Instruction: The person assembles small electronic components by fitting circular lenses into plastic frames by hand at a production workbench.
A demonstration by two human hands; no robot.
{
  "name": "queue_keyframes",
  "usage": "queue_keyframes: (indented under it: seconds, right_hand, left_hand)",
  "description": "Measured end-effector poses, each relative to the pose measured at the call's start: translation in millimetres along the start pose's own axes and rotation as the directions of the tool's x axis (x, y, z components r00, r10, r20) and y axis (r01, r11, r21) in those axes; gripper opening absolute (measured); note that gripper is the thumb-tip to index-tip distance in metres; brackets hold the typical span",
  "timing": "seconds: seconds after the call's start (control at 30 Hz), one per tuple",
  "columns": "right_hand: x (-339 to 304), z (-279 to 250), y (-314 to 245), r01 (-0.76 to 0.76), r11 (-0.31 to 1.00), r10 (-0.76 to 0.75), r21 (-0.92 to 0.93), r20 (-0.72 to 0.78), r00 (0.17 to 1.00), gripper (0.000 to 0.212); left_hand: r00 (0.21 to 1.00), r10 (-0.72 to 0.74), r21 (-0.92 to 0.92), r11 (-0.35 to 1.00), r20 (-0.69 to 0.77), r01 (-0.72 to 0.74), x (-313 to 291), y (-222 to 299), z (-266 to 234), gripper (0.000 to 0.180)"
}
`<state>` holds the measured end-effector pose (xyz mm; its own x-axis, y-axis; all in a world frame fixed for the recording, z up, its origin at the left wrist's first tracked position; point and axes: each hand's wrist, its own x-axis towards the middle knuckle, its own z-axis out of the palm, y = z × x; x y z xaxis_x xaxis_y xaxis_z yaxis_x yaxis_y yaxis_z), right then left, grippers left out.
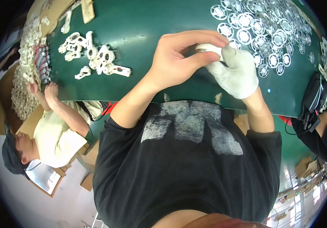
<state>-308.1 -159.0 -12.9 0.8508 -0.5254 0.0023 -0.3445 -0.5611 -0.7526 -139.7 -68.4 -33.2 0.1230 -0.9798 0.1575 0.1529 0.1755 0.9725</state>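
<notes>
Above the table's near edge, my bare left hand (175, 59) pinches a white rounded plastic part (208, 48) between thumb and fingers. My right hand (236, 72), in a white glove, is closed on the same part from the other side. A thin shiny edge shows on the part; my fingers hide most of it. To the left of my hands lies a loose group of white plastic pieces (103, 60) with round heads and short handles. Just beyond my right hand spreads a heap of round silvery discs (266, 32) with cut-out centres.
The green table (133, 22) runs across in front of me. At the far left a co-worker (57, 133) sits by a big pile of white parts (23, 89). A black bag (312, 93) lies at the right edge, near another person's arm (325, 123). Cardboard strips (88, 11) lie at the back.
</notes>
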Motion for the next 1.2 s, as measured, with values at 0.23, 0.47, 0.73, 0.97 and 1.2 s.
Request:
queue_keyframes:
  seconds: [0.23, 0.47, 0.73, 0.97, 1.2]
  right_hand:
    - [2, -4, 5, -0.35, 0.894, 0.363, 0.278, 0.007, 0.932, 0.047]
    - [5, -11, 4, -0.205, 0.935, 0.249, 0.29, -0.124, 0.961, 0.033]
    - [8, -3, 10, -0.187, 0.968, 0.211, 0.167, -0.143, 0.967, 0.027]
    - [3, -2, 9, -0.077, 0.981, 0.092, 0.178, -0.078, 0.993, 0.029]
    - [0, 1, 21, 0.094, 0.994, -0.102, -0.054, -0.179, 0.979, 0.039]
  left_hand:
    - [0.902, -0.429, 0.343, 0.842, -0.041, 0.416, 74, 0, -58, 0.024]
    - [0.901, -0.152, 0.06, 0.98, -0.406, 0.192, 179, -3, -172, 0.067]
    - [0.737, 0.217, 0.766, 0.103, -0.64, 0.635, 51, 39, -324, 0.034]
    - [0.741, 0.322, 0.755, -0.106, -0.589, 0.647, -33, 17, -392, 0.038]
    - [0.845, 0.386, 0.924, 0.241, -0.371, 0.295, 6, 53, -232, 0.047]
